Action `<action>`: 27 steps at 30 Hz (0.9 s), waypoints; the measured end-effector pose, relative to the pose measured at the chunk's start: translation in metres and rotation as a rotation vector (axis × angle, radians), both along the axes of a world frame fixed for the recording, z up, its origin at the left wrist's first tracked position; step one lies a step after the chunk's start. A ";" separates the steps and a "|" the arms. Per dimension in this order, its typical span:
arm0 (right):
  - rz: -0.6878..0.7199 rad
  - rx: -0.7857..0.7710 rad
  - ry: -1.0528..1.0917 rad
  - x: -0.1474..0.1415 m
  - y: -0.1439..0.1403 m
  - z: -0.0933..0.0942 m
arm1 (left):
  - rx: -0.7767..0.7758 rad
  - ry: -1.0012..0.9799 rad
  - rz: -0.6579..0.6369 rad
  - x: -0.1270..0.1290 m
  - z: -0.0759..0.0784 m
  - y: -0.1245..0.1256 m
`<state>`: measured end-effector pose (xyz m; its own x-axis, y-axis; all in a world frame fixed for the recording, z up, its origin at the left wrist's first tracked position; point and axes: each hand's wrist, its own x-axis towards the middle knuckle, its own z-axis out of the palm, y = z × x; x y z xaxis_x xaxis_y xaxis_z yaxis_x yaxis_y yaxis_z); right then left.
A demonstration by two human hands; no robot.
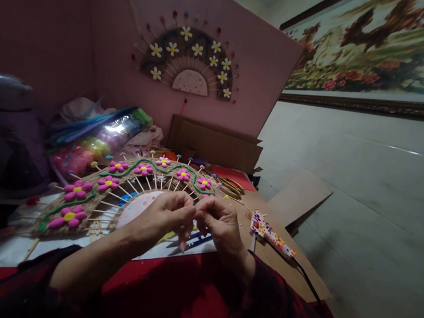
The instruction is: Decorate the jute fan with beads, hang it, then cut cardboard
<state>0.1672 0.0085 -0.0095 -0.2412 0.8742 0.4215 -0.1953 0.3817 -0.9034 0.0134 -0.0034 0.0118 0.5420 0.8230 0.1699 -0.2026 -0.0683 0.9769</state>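
My left hand (172, 210) and my right hand (222, 229) meet fingertip to fingertip above the front of the table. Both are closed in a pinch, and whatever lies between the fingers is too small to make out. Behind them rests a fan-shaped twine craft (97, 198) with pink flowers, a wavy green strand and thin sticks tipped with coloured beads. Its pale half-round centre (136, 210) is partly covered by my left hand. Blue scissors (198, 240) lie just under my hands, partly hidden.
A flower-patterned glue gun (272, 237) with a black cord lies on brown cardboard (298, 275) to the right. Gold-handled scissors (232, 185) and a red sheet (235, 177) are behind. Plastic-wrapped craft supplies (99, 137) fill the back left. Another fan craft (191, 82) hangs on the pink board.
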 end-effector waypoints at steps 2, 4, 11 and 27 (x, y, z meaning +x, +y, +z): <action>-0.012 -0.008 0.002 0.001 0.001 0.000 | -0.071 -0.038 0.012 0.000 0.001 0.001; -0.027 -0.002 -0.007 0.001 0.000 0.000 | -0.106 -0.058 0.036 0.001 0.002 0.002; -0.125 0.150 -0.113 0.001 -0.002 -0.002 | -0.041 -0.028 0.127 0.004 -0.001 0.003; -0.166 0.213 -0.166 0.001 0.000 -0.005 | 0.008 0.113 0.074 0.001 0.005 0.000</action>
<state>0.1679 0.0082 -0.0141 -0.1833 0.8035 0.5664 0.0291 0.5803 -0.8139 0.0144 -0.0039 0.0169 0.4958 0.8604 0.1181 -0.0856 -0.0869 0.9925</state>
